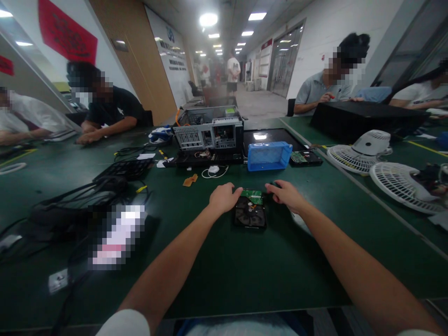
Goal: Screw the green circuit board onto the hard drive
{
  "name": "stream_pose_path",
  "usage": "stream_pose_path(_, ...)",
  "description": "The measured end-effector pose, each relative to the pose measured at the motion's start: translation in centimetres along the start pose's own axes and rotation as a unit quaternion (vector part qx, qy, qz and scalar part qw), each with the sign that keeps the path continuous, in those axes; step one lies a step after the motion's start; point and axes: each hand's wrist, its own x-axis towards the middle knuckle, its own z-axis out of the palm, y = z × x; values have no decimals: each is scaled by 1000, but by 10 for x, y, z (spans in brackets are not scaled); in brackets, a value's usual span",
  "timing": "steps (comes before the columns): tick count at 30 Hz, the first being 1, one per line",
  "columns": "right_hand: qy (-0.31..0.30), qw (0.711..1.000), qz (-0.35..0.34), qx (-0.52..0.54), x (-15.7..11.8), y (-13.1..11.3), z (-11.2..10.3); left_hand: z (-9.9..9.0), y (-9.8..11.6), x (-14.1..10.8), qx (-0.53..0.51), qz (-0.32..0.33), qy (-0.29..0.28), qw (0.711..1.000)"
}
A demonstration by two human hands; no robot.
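A hard drive point(250, 215) lies flat on the green table in front of me, its green circuit board at the far end. My left hand point(224, 197) is closed at its upper left corner, with the thumb against the edge. Just right of the drive, apart from it, my right hand point(286, 195) has its fingers curled and thumb and forefinger close together. Something small and dark shows at those fingertips; I cannot make out what it is. Beneath my right forearm a whitish object point(300, 220) is partly hidden.
An open computer case point(210, 133) stands at the back, beside a blue plastic bin point(268, 157) and another drive point(306, 157). White fan parts point(402, 186) sit to the right. A black bag with cables point(70, 210) and a blurred-out bright object point(119, 238) lie left. People sit across both sides.
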Motion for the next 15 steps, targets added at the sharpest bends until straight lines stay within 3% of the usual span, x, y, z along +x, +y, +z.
stream_pose_path(4, 51, 996, -29, 62, 7, -1, -7, 11, -10, 5, -104, 80, 51, 990)
stream_pose_path(8, 87, 989, -67, 102, 13, -3, -15, 22, -15, 5, -258, 73, -16, 963)
stream_pose_path(15, 140, 970, -194, 51, 10, -10, -19, 22, -19, 1, -281, 82, -38, 955)
